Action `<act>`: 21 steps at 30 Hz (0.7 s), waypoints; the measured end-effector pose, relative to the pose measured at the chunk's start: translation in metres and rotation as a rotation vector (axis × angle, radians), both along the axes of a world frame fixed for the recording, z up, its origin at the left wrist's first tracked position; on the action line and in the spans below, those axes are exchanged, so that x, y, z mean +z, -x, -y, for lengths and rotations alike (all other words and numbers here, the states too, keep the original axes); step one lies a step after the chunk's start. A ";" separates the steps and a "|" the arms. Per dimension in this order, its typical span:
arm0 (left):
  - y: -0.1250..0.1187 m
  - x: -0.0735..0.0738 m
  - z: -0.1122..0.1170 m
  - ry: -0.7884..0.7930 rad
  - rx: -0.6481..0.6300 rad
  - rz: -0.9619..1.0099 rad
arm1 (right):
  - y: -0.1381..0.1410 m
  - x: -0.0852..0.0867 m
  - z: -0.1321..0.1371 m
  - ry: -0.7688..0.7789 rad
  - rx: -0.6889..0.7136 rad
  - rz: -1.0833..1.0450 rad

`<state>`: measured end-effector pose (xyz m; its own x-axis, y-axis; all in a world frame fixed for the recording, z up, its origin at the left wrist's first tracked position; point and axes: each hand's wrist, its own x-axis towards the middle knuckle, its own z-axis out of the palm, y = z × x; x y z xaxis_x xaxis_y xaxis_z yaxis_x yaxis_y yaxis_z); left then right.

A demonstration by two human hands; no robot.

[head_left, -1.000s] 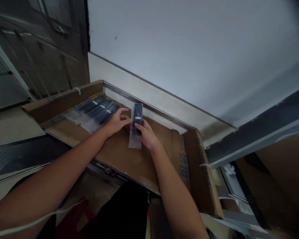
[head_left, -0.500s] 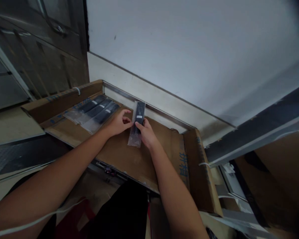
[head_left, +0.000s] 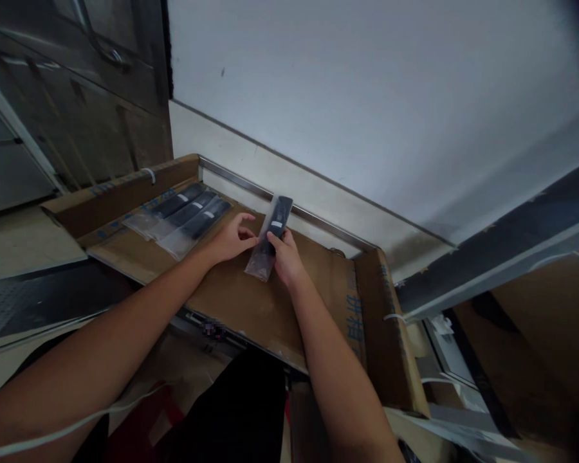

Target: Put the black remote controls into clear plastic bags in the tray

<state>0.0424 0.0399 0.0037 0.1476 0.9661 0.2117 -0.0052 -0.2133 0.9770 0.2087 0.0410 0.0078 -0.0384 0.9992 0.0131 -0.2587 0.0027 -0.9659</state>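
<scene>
My right hand grips a long black remote-like item sealed in a clear plastic bag, thumb on top. A small white label shows on the item's upward face. The loose, wrinkled end of the bag points down toward me. My left hand is at the left side of this bag, its fingers curved and apart, its thumb tip at the bag's edge. Whether the thumb presses the plastic cannot be made out. To the left lie three similar bagged black items side by side, each with a white label.
Brown cardboard covers the work surface, with raised cardboard flaps at the left and right, tied with white zip ties. A metal rail and a white wall panel stand behind. A large cardboard box is at the right.
The bagged item in my right hand has tilted, its upper end swinging to the right. My right hand has shifted slightly right; my left hand has hardly moved.
</scene>
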 end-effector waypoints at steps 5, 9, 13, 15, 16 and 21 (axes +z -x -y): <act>0.003 0.000 -0.001 0.010 -0.043 0.008 | 0.002 -0.001 0.001 0.030 0.010 -0.010; 0.004 0.003 -0.001 0.015 -0.029 -0.009 | 0.001 0.000 0.001 0.041 0.010 -0.021; 0.004 0.006 0.001 0.026 -0.011 -0.005 | 0.000 0.000 0.000 0.033 0.005 -0.031; 0.004 0.006 0.002 0.034 -0.014 0.004 | 0.000 -0.001 -0.001 0.029 0.002 -0.018; 0.004 0.006 0.002 0.034 -0.014 0.006 | 0.000 -0.001 -0.001 0.032 0.002 -0.010; 0.002 0.003 0.004 -0.012 -0.007 -0.058 | 0.000 -0.001 0.000 0.042 -0.002 -0.002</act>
<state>0.0403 0.0361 0.0066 0.1670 0.9625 0.2137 0.0503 -0.2247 0.9731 0.2085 0.0411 0.0071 -0.0367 0.9989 -0.0291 -0.2602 -0.0376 -0.9648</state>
